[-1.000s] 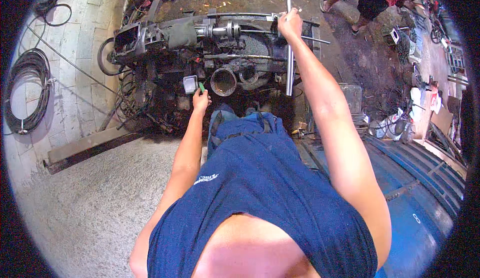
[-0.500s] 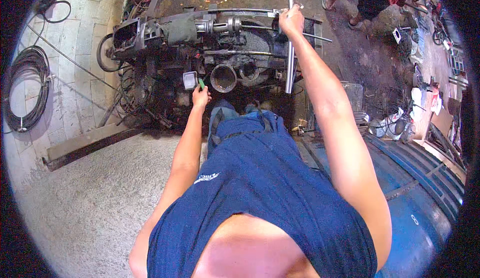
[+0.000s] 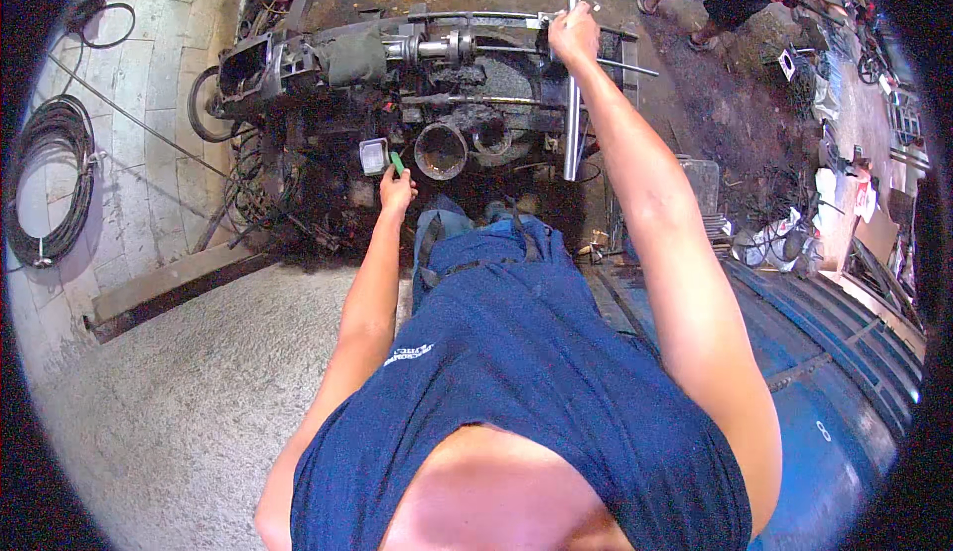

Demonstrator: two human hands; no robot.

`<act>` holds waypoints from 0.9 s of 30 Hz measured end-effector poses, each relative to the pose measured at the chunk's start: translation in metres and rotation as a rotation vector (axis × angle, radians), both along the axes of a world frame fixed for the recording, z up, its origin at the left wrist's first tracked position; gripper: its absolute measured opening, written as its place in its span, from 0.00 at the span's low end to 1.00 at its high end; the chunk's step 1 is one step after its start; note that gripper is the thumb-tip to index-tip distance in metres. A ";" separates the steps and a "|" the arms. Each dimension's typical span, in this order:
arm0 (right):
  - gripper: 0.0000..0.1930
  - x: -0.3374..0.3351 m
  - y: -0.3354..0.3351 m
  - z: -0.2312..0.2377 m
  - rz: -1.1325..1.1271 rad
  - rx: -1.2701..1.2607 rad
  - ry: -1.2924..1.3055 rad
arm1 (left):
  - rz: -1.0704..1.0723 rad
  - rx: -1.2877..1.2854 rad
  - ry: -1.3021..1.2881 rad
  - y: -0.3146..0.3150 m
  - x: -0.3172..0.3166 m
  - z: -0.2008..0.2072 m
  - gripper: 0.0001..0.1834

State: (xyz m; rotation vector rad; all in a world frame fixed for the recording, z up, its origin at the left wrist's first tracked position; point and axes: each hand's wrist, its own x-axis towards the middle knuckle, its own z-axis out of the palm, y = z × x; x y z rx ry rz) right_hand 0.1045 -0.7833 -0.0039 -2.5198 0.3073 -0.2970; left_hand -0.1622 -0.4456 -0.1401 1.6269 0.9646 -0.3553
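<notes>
Our right hand (image 3: pixel 575 35) grips a metal rod (image 3: pixel 573 124), our left hand (image 3: pixel 397 192) a green object (image 3: pixel 397 162); slack grip could drop either.

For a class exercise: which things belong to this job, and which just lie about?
Likely job:
long silvery metal rod, right hand
slim green object, left hand
square whitish container
dark metal machine

Likely lying about:
coiled black cable
flat brown sheet

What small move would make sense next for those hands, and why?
Perhaps ease the left hand slightly leftward: its green object sits just beside the pale square container, while the right hand grips the metal bar.
</notes>
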 end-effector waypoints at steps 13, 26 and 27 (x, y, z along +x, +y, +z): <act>0.20 -0.003 -0.002 0.009 0.022 0.064 0.080 | 0.006 0.097 -0.108 -0.012 -0.019 -0.010 0.28; 0.23 0.001 -0.005 0.003 -0.012 0.289 -0.104 | -0.536 0.514 0.377 0.008 -0.014 -0.065 0.31; 0.23 -0.001 -0.010 -0.003 -0.116 0.658 -0.175 | -0.644 0.516 0.475 0.012 -0.001 -0.063 0.31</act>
